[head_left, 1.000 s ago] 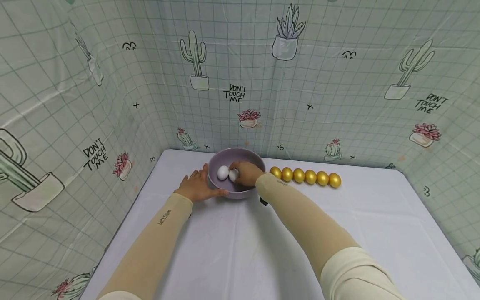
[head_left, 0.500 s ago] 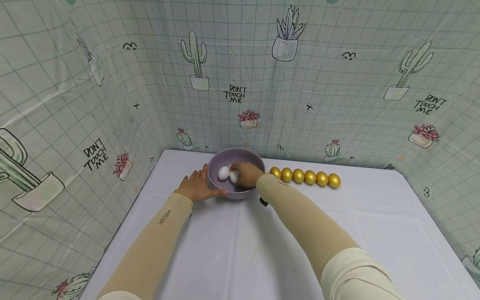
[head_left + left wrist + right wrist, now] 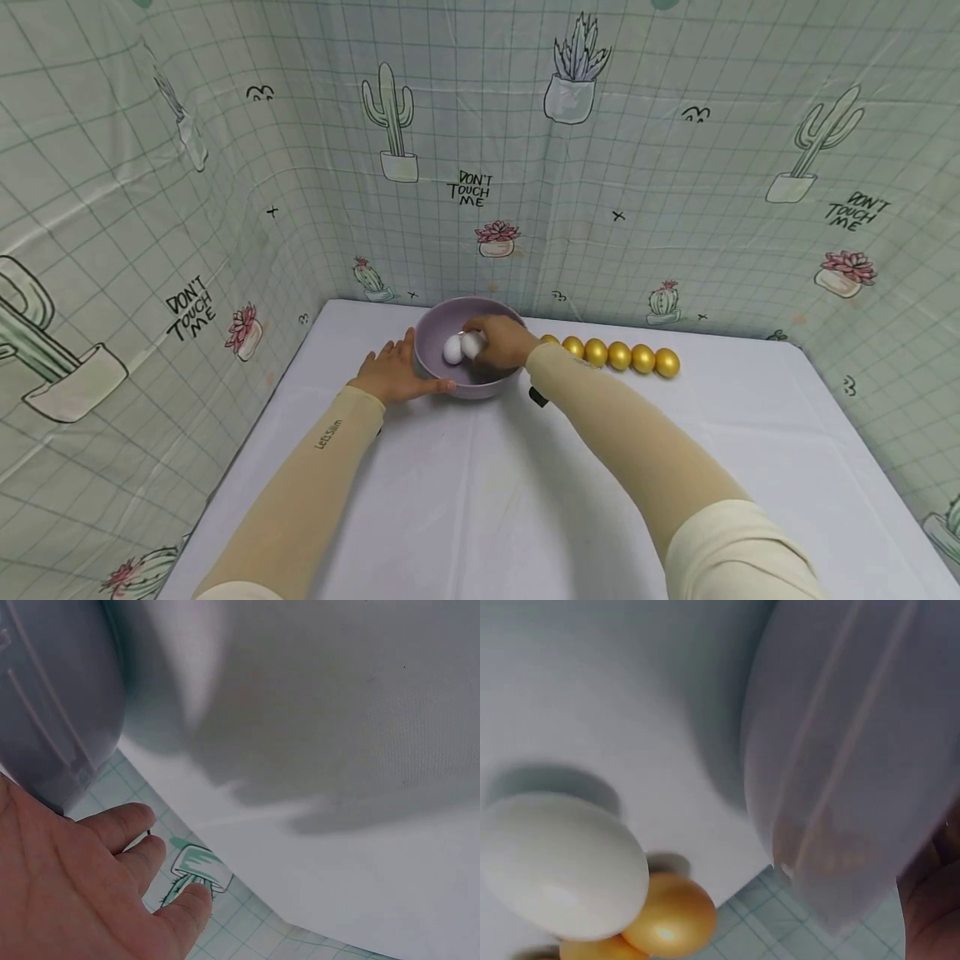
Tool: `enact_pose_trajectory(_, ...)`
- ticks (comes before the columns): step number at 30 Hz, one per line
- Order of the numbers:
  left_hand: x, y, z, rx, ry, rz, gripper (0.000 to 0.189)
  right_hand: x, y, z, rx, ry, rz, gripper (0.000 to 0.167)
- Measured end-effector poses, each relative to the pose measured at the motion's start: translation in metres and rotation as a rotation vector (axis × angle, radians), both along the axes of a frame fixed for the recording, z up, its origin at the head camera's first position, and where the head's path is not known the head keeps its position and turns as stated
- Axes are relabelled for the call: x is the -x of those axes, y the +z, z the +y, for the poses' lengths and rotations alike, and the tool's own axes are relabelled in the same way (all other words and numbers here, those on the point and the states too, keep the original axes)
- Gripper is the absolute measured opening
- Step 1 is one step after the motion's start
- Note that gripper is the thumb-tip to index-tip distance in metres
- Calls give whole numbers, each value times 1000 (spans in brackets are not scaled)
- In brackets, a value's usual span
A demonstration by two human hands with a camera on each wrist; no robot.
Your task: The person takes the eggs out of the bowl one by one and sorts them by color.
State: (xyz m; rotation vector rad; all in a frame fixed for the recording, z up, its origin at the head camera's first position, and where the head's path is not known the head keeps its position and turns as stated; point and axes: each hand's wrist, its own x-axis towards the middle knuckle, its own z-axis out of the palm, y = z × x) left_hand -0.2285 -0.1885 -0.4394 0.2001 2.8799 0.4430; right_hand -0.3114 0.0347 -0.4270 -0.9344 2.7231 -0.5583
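Note:
A purple bowl (image 3: 480, 390) stands near the back of the table. My right hand (image 3: 504, 342) is inside it, pinching a white egg (image 3: 472, 344) between thumb and fingers. A second white egg (image 3: 453, 349) lies in the bowl, just left of the held one. My left hand (image 3: 393, 372) rests against the bowl's left side, fingers extended and spread, thumb along the near side. In the left wrist view its fingers (image 3: 124, 825) lie beside the bowl's wall (image 3: 64, 690). The right wrist view shows the bowl (image 3: 840, 750) from outside, with part of my right hand (image 3: 934, 900).
Several golden eggs (image 3: 618, 356) form a row right of the bowl, the leftmost partly behind my right forearm. Another white egg (image 3: 562, 866) sits on the table near them in the right wrist view. A patterned cloth wall (image 3: 480, 142) borders the white table (image 3: 465, 500).
My right hand has shifted slightly right and up with the white egg. The other egg in the bowl has moved a little right. My left hand has stayed put.

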Motion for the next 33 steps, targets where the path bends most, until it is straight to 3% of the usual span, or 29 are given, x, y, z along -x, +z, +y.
enact_pose_trajectory(14, 1, 1, 1, 14, 4, -11, 137, -13, 35, 42, 138, -11, -67, 60)
enact_pose_trajectory(25, 1, 0, 2, 2, 9, -10, 137, -32, 36, 92, 265, 0, -93, 59)
enact_pose_trajectory(33, 1, -2, 1, 5, 11, 3, 136, -48, 30, 126, 318, -63, -114, 58)
